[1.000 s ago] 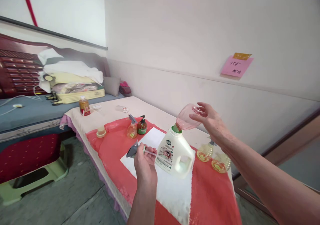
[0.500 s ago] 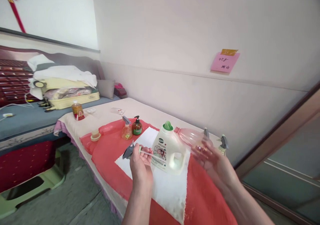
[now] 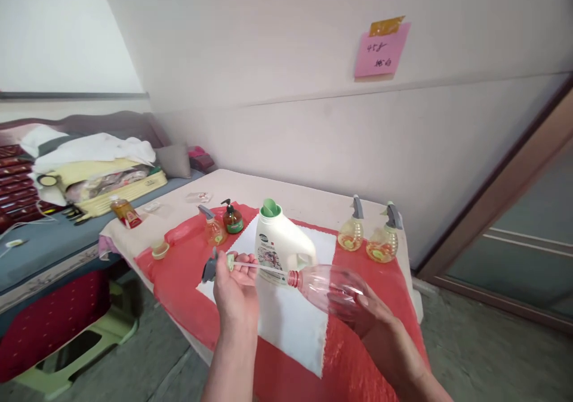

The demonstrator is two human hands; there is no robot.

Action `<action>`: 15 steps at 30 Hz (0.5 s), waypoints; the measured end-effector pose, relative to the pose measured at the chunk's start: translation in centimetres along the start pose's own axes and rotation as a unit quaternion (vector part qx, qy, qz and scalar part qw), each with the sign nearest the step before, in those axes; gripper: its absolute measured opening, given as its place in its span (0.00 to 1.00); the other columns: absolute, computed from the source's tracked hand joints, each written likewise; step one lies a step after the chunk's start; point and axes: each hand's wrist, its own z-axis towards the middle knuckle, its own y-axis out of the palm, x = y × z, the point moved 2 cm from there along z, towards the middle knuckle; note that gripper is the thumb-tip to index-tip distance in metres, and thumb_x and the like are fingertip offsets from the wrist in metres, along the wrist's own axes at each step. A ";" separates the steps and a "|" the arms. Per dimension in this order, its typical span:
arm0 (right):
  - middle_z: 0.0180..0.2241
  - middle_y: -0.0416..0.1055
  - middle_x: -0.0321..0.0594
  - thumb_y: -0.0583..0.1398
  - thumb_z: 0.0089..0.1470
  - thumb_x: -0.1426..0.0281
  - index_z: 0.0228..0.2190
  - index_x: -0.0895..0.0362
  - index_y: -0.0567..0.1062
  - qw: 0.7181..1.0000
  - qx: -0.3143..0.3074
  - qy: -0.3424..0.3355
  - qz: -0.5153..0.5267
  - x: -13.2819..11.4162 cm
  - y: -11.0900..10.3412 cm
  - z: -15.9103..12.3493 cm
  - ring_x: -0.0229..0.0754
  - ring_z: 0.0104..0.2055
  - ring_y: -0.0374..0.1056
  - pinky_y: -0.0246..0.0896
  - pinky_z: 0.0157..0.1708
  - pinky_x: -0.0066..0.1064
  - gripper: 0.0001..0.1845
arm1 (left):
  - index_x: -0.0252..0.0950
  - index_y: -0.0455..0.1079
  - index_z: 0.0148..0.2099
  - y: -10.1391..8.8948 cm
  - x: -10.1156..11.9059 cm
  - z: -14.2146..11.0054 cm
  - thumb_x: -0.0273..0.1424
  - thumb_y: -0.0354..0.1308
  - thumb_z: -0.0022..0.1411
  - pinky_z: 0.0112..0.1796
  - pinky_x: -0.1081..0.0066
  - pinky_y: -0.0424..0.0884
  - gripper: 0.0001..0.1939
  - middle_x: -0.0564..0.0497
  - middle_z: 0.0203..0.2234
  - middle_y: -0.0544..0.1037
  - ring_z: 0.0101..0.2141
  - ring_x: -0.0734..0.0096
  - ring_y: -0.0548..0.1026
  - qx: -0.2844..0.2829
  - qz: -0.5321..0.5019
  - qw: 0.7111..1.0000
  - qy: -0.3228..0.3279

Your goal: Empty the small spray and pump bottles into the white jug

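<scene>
My left hand [image 3: 235, 283] is closed on a grey trigger spray head [image 3: 209, 268] with a pale green collar. Its thin clear dip tube [image 3: 262, 266] points right, the tip close to the mouth of a clear plastic bottle [image 3: 329, 285]; I cannot tell whether it has entered. That bottle lies tilted sideways, its base wrapped by my right hand [image 3: 373, 315]. Behind both hands a cream detergent jug [image 3: 290, 238] with a green spout stands upright on a white cloth [image 3: 290, 330].
Red sheeting [image 3: 188, 283] covers much of the table. Two spray bottles [image 3: 351, 232] stand at the right. Another spray bottle [image 3: 213, 230], a brown pump bottle [image 3: 233, 218] and a small pale green cap [image 3: 160, 249] are at the left. A stool [image 3: 85, 336] stands lower left.
My right hand has brought the clear bottle down and left, its neck now at the dip tube. My view has shifted, showing the two right-hand spray bottles fully.
</scene>
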 end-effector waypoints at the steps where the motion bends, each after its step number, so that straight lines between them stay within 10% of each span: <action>1: 0.50 0.73 0.42 0.60 0.55 0.59 0.52 0.47 0.72 1.000 -0.002 0.000 -0.003 -0.1 -0.1 0.0 0.49 0.47 0.71 0.61 0.49 0.42 0.23 | 0.37 0.63 0.34 0.0 -0.2 -0.1 0.41 0.60 0.58 0.36 0.71 0.70 0.14 0.53 0.25 0.70 0.29 0.71 0.73 -0.005 0.004 1.000 0.002; 15: 0.51 0.64 0.41 0.66 0.47 0.59 0.52 0.46 0.68 0.997 0.005 -0.074 0.023 0.9 1.7 -1.6 0.54 0.54 0.65 0.58 0.51 0.44 0.29 | 0.34 0.71 0.38 0.8 -6.0 -5.6 0.45 0.64 0.55 0.43 0.62 0.71 0.19 0.39 0.40 0.80 0.42 0.56 0.77 -0.133 0.117 0.980 -0.093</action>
